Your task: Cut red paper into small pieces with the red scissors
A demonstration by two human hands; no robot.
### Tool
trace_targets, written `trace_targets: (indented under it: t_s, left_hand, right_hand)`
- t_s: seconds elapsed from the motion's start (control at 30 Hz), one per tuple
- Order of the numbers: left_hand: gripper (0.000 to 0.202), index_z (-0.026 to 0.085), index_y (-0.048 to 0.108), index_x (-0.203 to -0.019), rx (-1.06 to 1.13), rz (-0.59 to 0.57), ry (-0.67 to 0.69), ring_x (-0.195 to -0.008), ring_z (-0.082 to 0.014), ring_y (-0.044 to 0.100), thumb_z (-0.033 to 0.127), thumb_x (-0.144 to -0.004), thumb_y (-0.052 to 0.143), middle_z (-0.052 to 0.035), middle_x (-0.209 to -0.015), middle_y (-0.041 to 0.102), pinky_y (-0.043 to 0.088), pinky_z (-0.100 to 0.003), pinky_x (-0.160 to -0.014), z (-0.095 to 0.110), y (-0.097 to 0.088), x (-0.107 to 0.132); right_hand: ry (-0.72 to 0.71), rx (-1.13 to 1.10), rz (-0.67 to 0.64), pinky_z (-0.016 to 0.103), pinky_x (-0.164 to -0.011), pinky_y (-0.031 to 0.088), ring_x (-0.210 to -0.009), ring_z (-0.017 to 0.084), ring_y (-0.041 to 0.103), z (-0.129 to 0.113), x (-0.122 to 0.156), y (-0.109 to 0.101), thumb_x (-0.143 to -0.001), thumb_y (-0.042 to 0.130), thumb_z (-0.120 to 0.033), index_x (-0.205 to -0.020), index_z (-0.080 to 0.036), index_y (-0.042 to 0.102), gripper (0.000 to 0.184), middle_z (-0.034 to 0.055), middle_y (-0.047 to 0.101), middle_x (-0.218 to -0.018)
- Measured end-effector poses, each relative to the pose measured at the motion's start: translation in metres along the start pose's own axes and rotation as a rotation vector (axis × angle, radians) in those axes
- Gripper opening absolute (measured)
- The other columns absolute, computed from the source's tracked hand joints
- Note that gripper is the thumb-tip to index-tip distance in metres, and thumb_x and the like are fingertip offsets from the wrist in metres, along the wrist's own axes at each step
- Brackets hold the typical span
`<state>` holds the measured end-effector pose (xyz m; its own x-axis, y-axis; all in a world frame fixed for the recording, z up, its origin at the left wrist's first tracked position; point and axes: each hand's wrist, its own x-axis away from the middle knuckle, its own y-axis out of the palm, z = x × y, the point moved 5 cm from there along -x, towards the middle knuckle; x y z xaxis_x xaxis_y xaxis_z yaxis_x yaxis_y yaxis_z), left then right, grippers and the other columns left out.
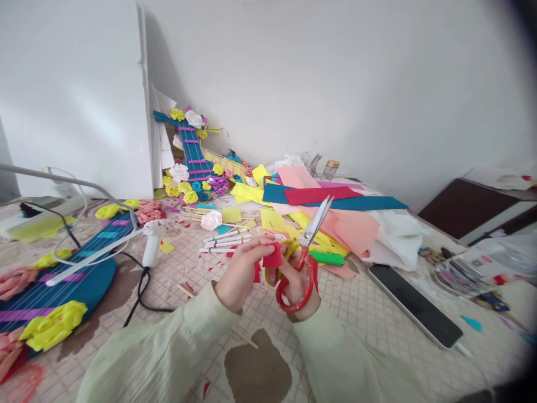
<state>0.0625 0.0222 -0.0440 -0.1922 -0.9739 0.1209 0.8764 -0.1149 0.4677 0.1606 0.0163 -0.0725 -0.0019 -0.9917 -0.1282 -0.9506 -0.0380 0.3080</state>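
The left hand point(239, 274) pinches a small red paper square point(272, 255) at the dial's centre, while the right hand point(297, 282) grips red-and-yellow-handled scissors point(308, 237), blades angled toward one o'clock before heaped paper strips point(352, 193). Markers point(226, 242) lie just beyond the left hand at ten, with a flower-trimmed blue guitar cutout point(193, 151) farther off at eleven, a glue gun point(151, 246) at nine and a smartphone point(415, 305) toward four.

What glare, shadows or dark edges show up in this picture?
In the head view, a pale bright patch lights the white board; a soft shadow falls on the wall beside it; the scissors have shiny blades; blackness darkens the right corners.
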Motion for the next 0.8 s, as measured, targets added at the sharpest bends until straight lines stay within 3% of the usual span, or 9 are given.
trace_targets:
  t_s: [0.13, 0.23, 0.33, 0.5, 0.63, 0.8]
  left_hand:
    - [0.012, 0.015, 0.063, -0.065, -0.009, -0.082, -0.024, -0.051, -0.0106, 0.050, 0.026, -0.064, 0.067, -0.0023, -0.077, 0.063, 0.039, -0.026, -0.052, -0.0083, 0.0032, 0.0001]
    - [0.011, 0.017, 0.064, -0.073, -0.025, -0.085, 0.038, -0.066, -0.0131, 0.056, 0.024, -0.065, 0.067, -0.0030, -0.087, 0.063, 0.043, -0.025, -0.060, -0.0076, 0.0026, -0.0006]
    - [0.025, 0.021, 0.063, -0.088, -0.021, -0.035, 0.093, -0.087, -0.0172, 0.058, 0.021, -0.064, 0.069, -0.0026, -0.094, 0.062, 0.045, -0.027, -0.074, -0.0059, -0.0003, -0.0012]
    - [0.028, 0.021, 0.064, -0.091, -0.056, -0.003, 0.096, -0.104, -0.0217, 0.054, 0.023, -0.063, 0.069, -0.0045, -0.104, 0.062, 0.042, -0.031, -0.086, -0.0082, -0.0025, -0.0036]
    - [0.020, 0.018, 0.067, -0.080, -0.129, -0.016, 0.176, -0.095, -0.0217, 0.056, 0.036, -0.072, 0.062, -0.0054, -0.089, 0.065, 0.043, -0.030, -0.084, -0.0046, -0.0007, -0.0036]
    - [0.018, 0.016, 0.065, -0.065, -0.266, 0.021, 0.225, -0.067, -0.0157, 0.055, 0.033, -0.066, 0.070, -0.0024, -0.068, 0.062, 0.043, -0.025, -0.064, -0.0022, -0.0009, -0.0014]
  right_hand:
    - [-0.032, -0.032, 0.017, 0.025, -0.042, 0.037, -0.038, 0.010, 0.046, -0.0009, 0.0002, -0.0033, -0.071, 0.068, -0.041, -0.074, -0.020, 0.043, 0.034, -0.0053, 0.050, -0.046]
    - [-0.032, -0.052, 0.001, 0.024, -0.040, 0.035, -0.037, 0.010, 0.044, 0.0007, 0.0000, -0.0042, -0.071, 0.068, -0.039, -0.073, -0.020, 0.042, 0.032, -0.0062, 0.049, -0.043]
    - [-0.029, -0.077, -0.040, 0.024, -0.040, 0.034, -0.037, 0.009, 0.043, 0.0022, -0.0011, -0.0035, -0.073, 0.067, -0.038, -0.077, -0.020, 0.046, 0.028, -0.0068, 0.048, -0.043]
    - [-0.072, -0.147, 0.041, 0.021, -0.037, 0.031, -0.034, 0.006, 0.039, 0.0013, -0.0024, -0.0067, -0.066, 0.073, -0.036, -0.080, -0.021, 0.040, 0.039, -0.0105, 0.045, -0.045]
    - [-0.075, -0.151, 0.070, 0.019, -0.036, 0.029, -0.032, 0.005, 0.037, -0.0020, -0.0028, -0.0064, -0.067, 0.072, -0.033, -0.079, -0.021, 0.038, 0.038, -0.0118, 0.042, -0.043]
    - [-0.046, -0.113, 0.112, 0.020, -0.038, 0.030, -0.034, 0.005, 0.037, -0.0031, -0.0033, -0.0103, -0.066, 0.073, -0.037, -0.079, -0.021, 0.037, 0.041, -0.0113, 0.042, -0.042]
